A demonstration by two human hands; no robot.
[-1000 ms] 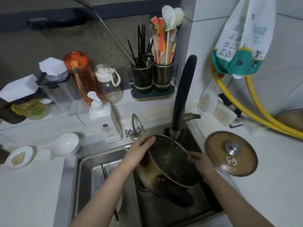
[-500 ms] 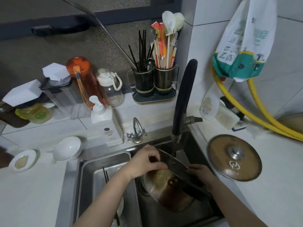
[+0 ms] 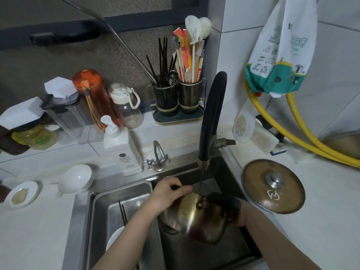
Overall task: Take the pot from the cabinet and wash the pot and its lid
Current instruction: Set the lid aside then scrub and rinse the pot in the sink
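Observation:
A stained steel pot (image 3: 196, 217) is tipped over in the right sink basin (image 3: 220, 254), its outer wall and base turned toward me. My left hand (image 3: 169, 193) grips the far rim. My right hand (image 3: 240, 213) holds the other side, mostly hidden behind the pot's black handle (image 3: 224, 199). A thin stream of water falls from the black faucet (image 3: 212, 117) onto the rim. The pot's lid (image 3: 272, 186) with a metal knob lies flat on the counter right of the sink.
The left basin holds a metal drain tray (image 3: 120, 211) with chopsticks and a white plate. A soap dispenser (image 3: 122, 147), a small tap (image 3: 158, 158), a white bowl (image 3: 75, 178), bottles and a utensil holder (image 3: 179, 98) line the back. A yellow hose (image 3: 303, 139) and hanging bag are at right.
The pot has been turned from mouth-up under the faucet to tipped over, so its outside now faces me. Both hands rotated with it and sank lower into the basin.

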